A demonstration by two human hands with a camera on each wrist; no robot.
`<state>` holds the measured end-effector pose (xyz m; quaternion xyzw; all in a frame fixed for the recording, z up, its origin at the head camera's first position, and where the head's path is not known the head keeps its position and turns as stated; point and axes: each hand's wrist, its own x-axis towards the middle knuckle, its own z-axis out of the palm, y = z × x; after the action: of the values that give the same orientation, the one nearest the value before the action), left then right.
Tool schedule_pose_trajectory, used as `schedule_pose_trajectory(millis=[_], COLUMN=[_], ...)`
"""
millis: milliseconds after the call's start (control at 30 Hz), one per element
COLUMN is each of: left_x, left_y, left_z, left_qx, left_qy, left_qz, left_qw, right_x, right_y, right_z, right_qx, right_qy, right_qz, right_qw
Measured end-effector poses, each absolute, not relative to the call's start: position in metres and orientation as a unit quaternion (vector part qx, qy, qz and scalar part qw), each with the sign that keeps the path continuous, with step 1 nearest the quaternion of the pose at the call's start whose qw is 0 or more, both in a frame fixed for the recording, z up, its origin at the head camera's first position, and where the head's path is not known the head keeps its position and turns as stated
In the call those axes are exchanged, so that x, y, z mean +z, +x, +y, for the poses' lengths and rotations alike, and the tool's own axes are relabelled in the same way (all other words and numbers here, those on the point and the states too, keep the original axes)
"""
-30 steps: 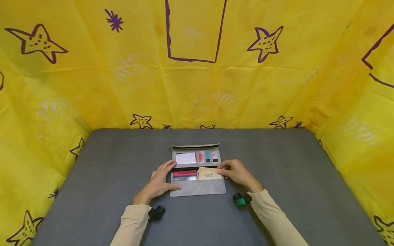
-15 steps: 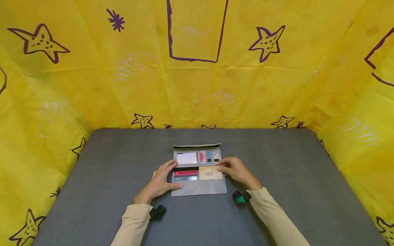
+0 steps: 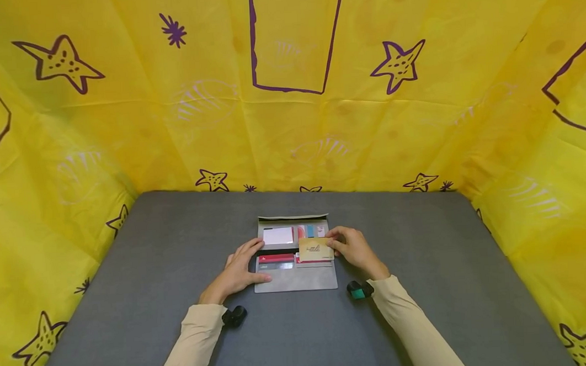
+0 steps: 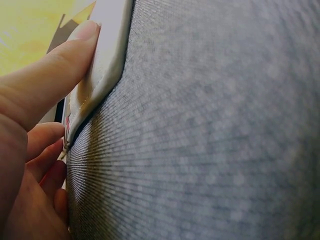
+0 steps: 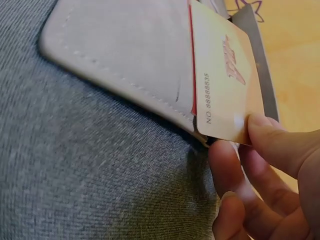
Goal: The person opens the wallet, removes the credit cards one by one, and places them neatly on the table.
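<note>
An open grey wallet (image 3: 295, 282) lies on the dark table. My right hand (image 3: 354, 252) pinches the right edge of a gold card (image 3: 312, 249) between thumb and fingers. This card overlaps the wallet's right-hand slots and fold; in the right wrist view the gold card (image 5: 225, 75) shows a printed number and a red emblem. A red-edged card (image 3: 314, 261) shows in the slot below it. My left hand (image 3: 238, 269) rests on the wallet's left side, thumb (image 4: 82, 37) laid over the near panel, fingertips at the left edge.
Red and grey cards (image 3: 275, 262) sit in the near panel's left slot. A white card (image 3: 278, 236) and several narrow cards fill the far panel. The wallet's flap (image 3: 292, 218) stands raised at the back. A yellow patterned cloth (image 3: 290, 139) walls the table (image 3: 176, 228) behind and at both sides.
The right hand has drawn the gold card up out of the right slot, away from the body, uncovering the red-edged card. My left hand has stayed in place on the wallet.
</note>
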<state>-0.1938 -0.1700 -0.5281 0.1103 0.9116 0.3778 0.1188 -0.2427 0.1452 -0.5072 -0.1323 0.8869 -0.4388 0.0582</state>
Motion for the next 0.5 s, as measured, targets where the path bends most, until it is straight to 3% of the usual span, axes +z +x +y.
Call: schedule_pose_trajectory(millis=[500], left_x=[-0.525], left_y=[-0.194], left_z=[-0.170], left_qx=[0.378], left_qy=[0.106], left_qz=[0.912], left_qw=[0.120], right_x=[-0.499], right_y=[-0.246], right_z=[0.171], right_qx=[-0.443], right_qy=[-0.157], right_qz=[0.880], right_qw=[0.064])
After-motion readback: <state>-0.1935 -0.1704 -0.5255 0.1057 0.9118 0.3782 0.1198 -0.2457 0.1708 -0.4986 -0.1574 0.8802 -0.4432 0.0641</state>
